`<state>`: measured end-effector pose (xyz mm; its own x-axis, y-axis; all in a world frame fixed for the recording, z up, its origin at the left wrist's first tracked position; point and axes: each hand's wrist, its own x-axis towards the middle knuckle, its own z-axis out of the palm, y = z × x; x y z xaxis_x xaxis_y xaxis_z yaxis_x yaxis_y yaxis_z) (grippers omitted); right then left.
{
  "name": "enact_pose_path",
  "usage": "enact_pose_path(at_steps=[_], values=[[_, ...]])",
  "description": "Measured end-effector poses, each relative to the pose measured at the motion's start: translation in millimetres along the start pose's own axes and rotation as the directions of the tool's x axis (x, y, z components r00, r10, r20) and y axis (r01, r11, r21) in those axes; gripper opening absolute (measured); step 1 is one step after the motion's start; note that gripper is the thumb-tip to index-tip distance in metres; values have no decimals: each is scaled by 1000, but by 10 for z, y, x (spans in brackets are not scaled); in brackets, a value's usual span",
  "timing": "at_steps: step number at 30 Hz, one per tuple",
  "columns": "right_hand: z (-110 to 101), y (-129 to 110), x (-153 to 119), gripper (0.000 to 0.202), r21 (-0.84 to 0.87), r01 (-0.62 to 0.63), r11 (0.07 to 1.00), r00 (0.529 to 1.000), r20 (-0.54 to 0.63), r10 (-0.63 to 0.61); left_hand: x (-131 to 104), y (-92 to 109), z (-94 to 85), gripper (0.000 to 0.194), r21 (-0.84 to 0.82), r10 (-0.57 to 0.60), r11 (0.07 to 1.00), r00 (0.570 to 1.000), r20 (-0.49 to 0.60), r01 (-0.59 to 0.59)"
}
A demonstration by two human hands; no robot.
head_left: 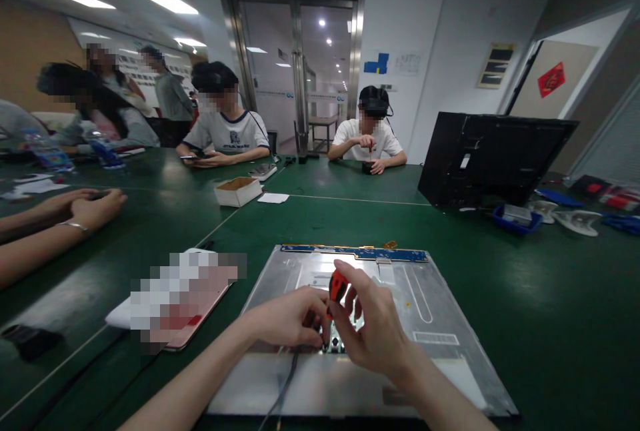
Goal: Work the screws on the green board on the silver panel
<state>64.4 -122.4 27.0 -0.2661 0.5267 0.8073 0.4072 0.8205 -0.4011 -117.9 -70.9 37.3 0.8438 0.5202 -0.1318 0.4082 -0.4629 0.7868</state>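
The right hand (373, 324) held a red and black screwdriver (338, 286), its fingers curled and closed about the handle, with the tool upright or nearly so. The left hand (295, 317) was partly closed, fingers bent and tips down beside the screwdriver's lower part; whether it pinched anything could not be told. Both hands were over the middle of a flat silver panel (450, 331), which lay on the green table (570, 324) directly before the wearer. Below the fingertips, a small board (335, 344) showed on the panel, partly hidden by the hands. A dark cable (287, 384) ran from beside the left hand toward the near edge, and a blue strip (355, 253) lined the panel's far edge.

Left of the panel lay a pink slab (215, 291), partly blurred out, against something white (120, 312). Farther off stood an open box (237, 193), with a white card (273, 198) just beside it. A black monitor (500, 157) stood at the far right, near a blue tray (517, 219) with a grey block (518, 213) in it. Across the table, one person (370, 141) held a red tool (371, 145) upright over a small dark object (369, 167); another (227, 131), farther left, had both hands at a flat device (193, 157)
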Motion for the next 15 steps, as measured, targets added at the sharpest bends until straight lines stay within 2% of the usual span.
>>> enact_pose_path(at_steps=[7,15], values=[[19,-5,31,42,-58,15,998,998,-53,-18,-1,5,-24,10,4,-13,1000,1000,-1,13],[10,-29,-4,48,14,8,1000,1000,-10,-7,6,24,-12,7,-16,-18,1000,1000,17,19]])
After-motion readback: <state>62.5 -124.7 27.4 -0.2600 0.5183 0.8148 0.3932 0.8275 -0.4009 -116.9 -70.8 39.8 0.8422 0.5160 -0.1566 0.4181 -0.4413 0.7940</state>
